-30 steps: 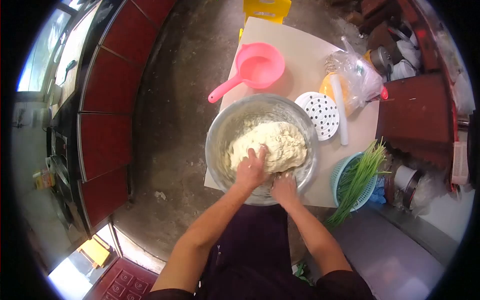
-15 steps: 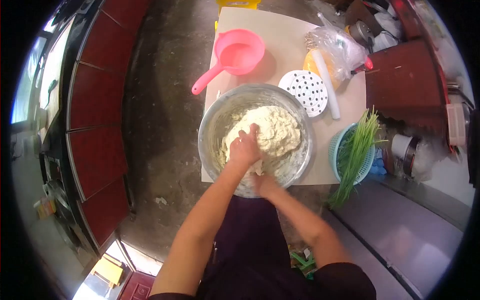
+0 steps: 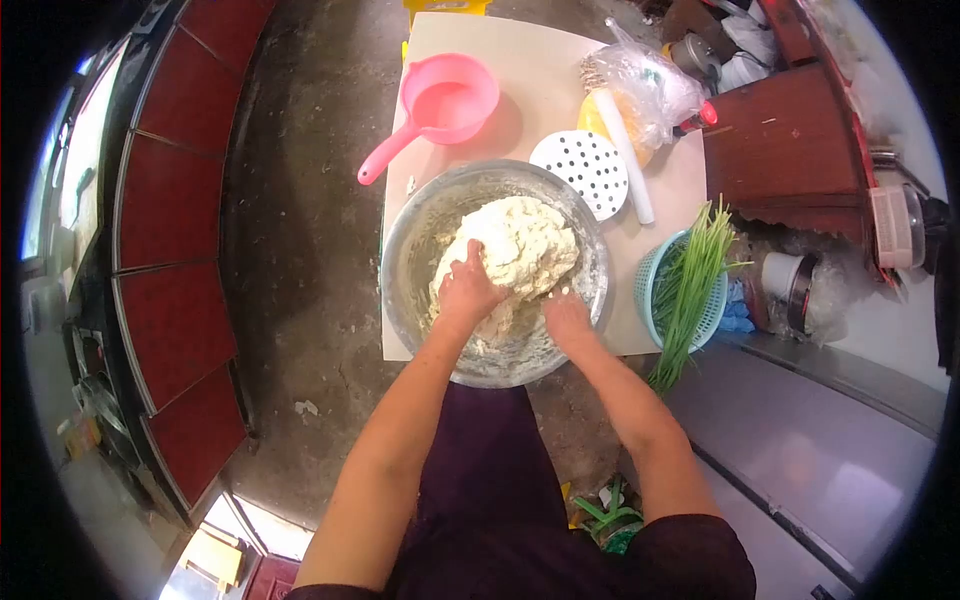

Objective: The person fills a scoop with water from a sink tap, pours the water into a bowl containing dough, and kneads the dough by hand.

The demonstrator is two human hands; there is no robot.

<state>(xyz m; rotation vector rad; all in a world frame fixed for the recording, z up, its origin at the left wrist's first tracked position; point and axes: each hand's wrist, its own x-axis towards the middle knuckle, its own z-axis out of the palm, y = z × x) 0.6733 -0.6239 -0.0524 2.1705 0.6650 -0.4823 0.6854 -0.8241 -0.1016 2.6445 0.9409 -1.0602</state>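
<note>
A wide metal bowl holds a large pale lump of dough, rough and sticky on top. On the near left side of the lump lies my left hand, thumb and fingers spread against it. My right hand is inside the bowl at the lump's lower right edge, its fingers curled into the dough with tips hidden. Bits of dough cling to its knuckles. Flour and dough smears coat the bowl's inner wall.
Behind the bowl are a pink dipper, a white perforated disc, a white roll and a clear plastic bag. A blue basket with long green stalks stands at the right table edge.
My right hand has moved from the bowl's near side up and right to the dough's edge. My left hand stays on the dough. The whole view has shifted slightly.
</note>
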